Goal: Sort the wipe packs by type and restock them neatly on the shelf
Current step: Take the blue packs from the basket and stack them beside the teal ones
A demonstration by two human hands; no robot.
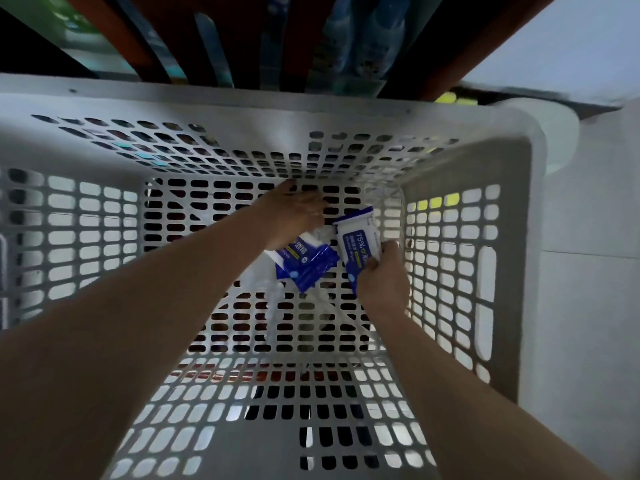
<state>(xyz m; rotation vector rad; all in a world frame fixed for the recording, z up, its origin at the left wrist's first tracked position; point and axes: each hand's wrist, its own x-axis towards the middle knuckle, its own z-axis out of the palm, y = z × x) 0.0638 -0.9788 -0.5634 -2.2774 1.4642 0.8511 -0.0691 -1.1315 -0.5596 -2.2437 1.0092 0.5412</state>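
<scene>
Deep in the white basket (104, 216), the right hand (382, 284) grips one alcohol wipe pack (356, 237); the left hand (294, 213) closes on other packs (304, 263). Restocking the far shelf (242, 39) remains.

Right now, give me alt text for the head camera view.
Two bare arms reach into a deep white slotted basket; the right hand grips a blue-and-white wipe pack, the left hand grasps at similar packs on the bottom.

Pale tiled floor (588, 271), dim light
</scene>
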